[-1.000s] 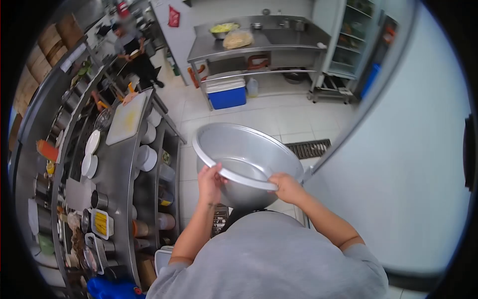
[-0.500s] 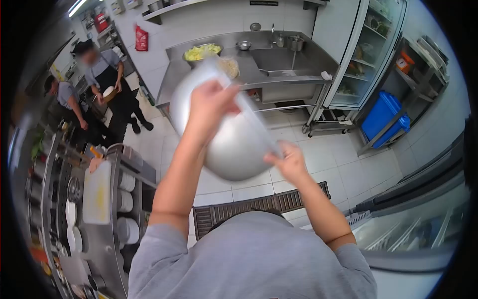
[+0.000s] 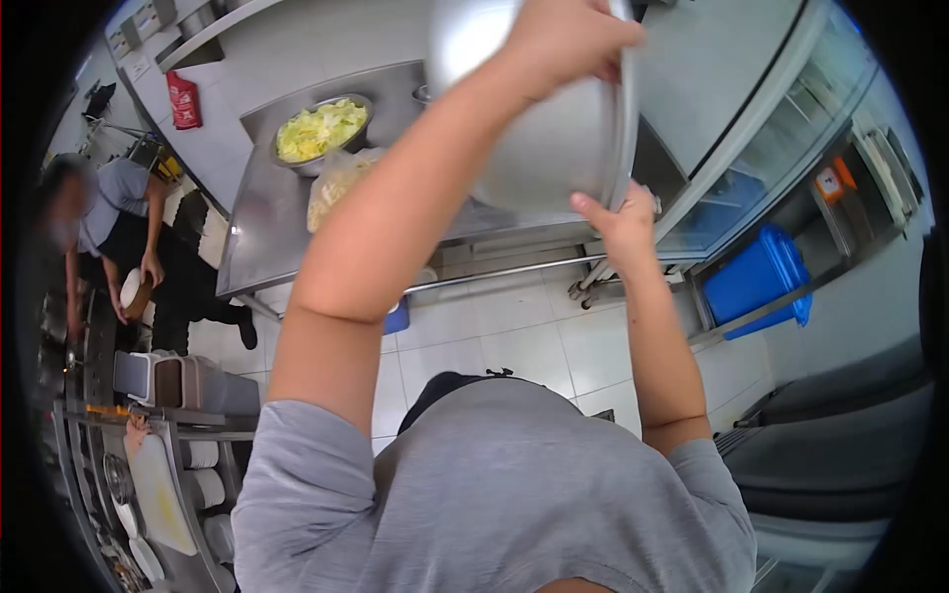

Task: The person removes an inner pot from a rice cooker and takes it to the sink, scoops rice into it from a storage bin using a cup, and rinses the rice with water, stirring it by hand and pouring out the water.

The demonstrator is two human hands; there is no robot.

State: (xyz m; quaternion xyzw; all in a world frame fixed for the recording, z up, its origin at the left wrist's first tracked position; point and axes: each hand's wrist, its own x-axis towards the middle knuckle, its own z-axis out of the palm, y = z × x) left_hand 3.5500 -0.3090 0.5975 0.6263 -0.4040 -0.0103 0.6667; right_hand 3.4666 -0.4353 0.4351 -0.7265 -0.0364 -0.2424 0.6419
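Metal bowl [image 3: 554, 148] raised higher, held by both hands [image 3: 631, 227], steel counter [image 3: 259, 232] nearer

Basin [image 3: 554, 148] silver-grey; leaves [image 3: 321, 130] near worktop [image 3: 255, 237] back edge yellow-green; bin [image 3: 756, 282] blue; shirt [image 3: 514, 474] plain grey; floor [image 3: 519, 346] white, grey-lined.

A steel counter [image 3: 259, 235] bears a bowl [image 3: 367, 127] of chopped leaves [image 3: 321, 128] beside a filled plastic bag [image 3: 333, 188].

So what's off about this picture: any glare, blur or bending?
In the head view, black rounded edges and fisheye-like bending; in the head view, a bright glare patch on the metal bowl; also in the head view, a co-worker's head is blurred.
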